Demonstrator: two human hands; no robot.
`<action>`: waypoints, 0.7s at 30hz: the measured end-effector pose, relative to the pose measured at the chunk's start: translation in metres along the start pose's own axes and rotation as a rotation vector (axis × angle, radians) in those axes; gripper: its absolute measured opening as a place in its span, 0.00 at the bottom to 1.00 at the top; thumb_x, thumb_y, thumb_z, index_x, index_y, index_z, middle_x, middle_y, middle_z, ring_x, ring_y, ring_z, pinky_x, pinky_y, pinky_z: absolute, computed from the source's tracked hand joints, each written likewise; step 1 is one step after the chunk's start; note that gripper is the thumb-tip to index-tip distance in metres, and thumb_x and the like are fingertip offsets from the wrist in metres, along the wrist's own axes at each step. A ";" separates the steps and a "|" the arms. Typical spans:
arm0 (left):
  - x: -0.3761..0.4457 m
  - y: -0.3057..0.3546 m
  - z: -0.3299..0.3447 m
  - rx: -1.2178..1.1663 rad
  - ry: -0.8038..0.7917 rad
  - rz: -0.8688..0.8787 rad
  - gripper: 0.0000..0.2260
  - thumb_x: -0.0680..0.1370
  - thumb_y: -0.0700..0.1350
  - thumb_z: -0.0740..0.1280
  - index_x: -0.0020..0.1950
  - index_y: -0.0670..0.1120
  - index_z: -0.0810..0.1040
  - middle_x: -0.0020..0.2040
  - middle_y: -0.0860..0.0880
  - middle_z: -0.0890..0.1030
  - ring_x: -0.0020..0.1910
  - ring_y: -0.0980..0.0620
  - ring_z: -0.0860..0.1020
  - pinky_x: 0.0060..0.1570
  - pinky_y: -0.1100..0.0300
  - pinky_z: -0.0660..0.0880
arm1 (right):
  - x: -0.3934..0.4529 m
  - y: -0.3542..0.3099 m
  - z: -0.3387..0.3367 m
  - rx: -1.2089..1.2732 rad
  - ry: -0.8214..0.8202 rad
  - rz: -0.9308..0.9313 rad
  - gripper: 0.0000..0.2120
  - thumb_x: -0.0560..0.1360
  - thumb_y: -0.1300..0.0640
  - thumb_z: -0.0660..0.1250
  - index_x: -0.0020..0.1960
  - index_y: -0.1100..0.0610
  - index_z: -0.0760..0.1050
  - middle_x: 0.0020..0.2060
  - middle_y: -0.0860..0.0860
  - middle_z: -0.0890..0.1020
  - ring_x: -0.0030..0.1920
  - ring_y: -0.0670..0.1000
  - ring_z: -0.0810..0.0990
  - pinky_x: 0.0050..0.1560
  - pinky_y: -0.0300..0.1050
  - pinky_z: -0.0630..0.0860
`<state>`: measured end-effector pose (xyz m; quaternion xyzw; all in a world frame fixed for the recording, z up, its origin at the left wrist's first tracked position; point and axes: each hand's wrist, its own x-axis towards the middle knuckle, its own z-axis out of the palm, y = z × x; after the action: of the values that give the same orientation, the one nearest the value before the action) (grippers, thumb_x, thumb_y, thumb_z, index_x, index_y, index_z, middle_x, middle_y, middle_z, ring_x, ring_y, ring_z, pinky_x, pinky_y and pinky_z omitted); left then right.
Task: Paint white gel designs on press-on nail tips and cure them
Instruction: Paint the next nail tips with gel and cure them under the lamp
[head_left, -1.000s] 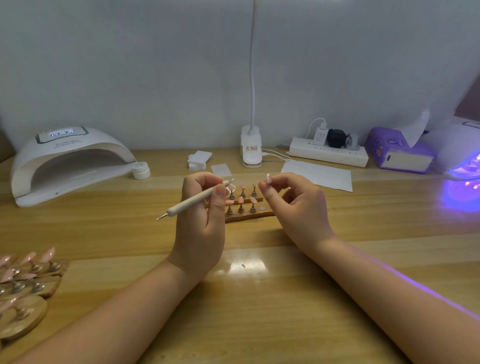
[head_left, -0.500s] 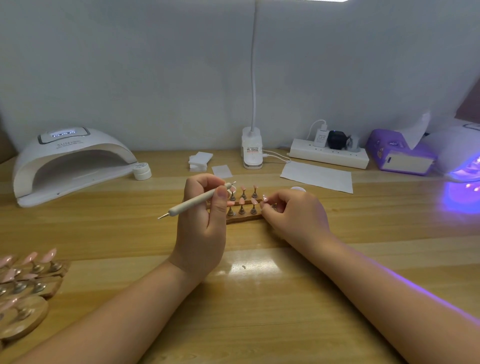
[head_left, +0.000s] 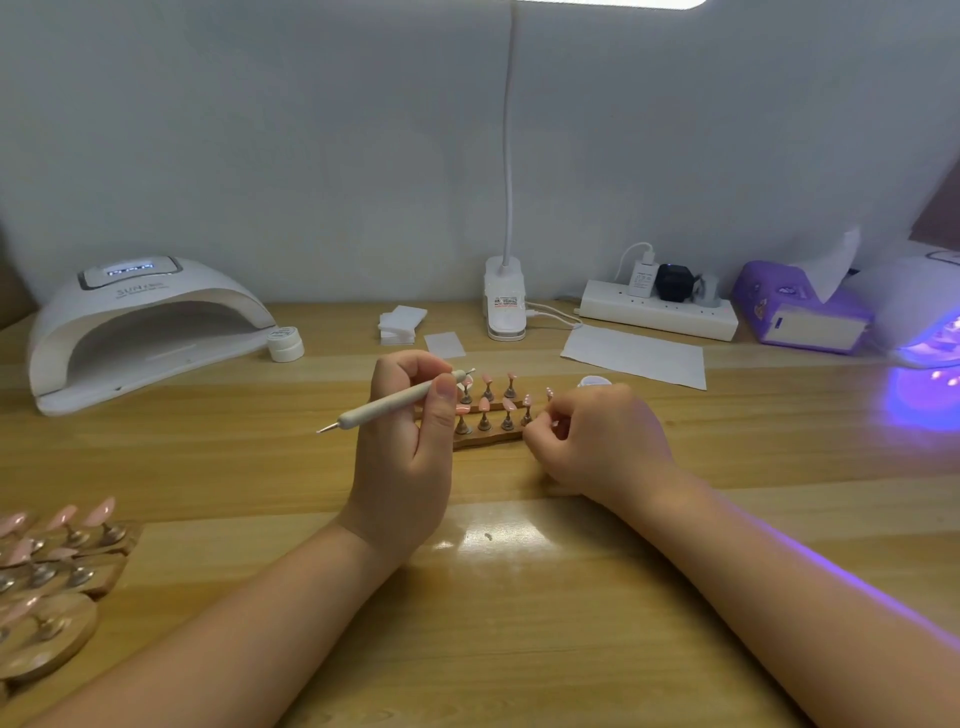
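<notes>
L hand (head_left: 410, 457): dotting pen (head_left: 395, 404) gripped, left of nail stand (head_left: 488, 441) | R hand (head_left: 597, 441): fingers curled at stand's right end, grasp unclear

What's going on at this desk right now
A person is working on press-on nail tips at a wooden desk. The left hand grips a dotting pen, not touching any tip. The right hand is down at the right end of a small wooden stand of pink nail tips, fingers curled at a peg. One curing lamp glows purple on the right; another lamp sits left.
</notes>
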<state>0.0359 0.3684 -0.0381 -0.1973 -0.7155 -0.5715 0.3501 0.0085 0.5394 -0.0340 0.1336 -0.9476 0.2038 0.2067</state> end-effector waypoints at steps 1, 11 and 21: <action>0.000 0.000 0.000 -0.003 0.000 -0.001 0.03 0.80 0.44 0.58 0.50 0.52 0.69 0.44 0.65 0.76 0.42 0.62 0.77 0.40 0.72 0.73 | 0.000 0.000 -0.004 -0.007 0.029 -0.034 0.13 0.74 0.53 0.63 0.34 0.57 0.80 0.27 0.52 0.78 0.33 0.51 0.74 0.31 0.46 0.75; 0.000 -0.002 0.000 -0.006 -0.003 -0.019 0.03 0.80 0.45 0.58 0.50 0.51 0.69 0.43 0.63 0.76 0.42 0.59 0.77 0.40 0.70 0.74 | 0.022 0.062 -0.024 0.044 -0.006 0.168 0.39 0.70 0.47 0.69 0.76 0.48 0.56 0.70 0.48 0.67 0.69 0.54 0.63 0.66 0.51 0.64; -0.001 0.000 0.000 -0.013 -0.021 -0.046 0.02 0.80 0.45 0.58 0.50 0.51 0.69 0.44 0.59 0.77 0.42 0.54 0.77 0.40 0.65 0.75 | 0.022 0.079 -0.007 0.212 -0.133 0.218 0.43 0.70 0.44 0.72 0.77 0.49 0.53 0.60 0.43 0.77 0.67 0.52 0.68 0.66 0.54 0.67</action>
<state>0.0366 0.3682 -0.0384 -0.1889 -0.7198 -0.5818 0.3282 -0.0354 0.6085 -0.0444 0.0644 -0.9411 0.3148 0.1051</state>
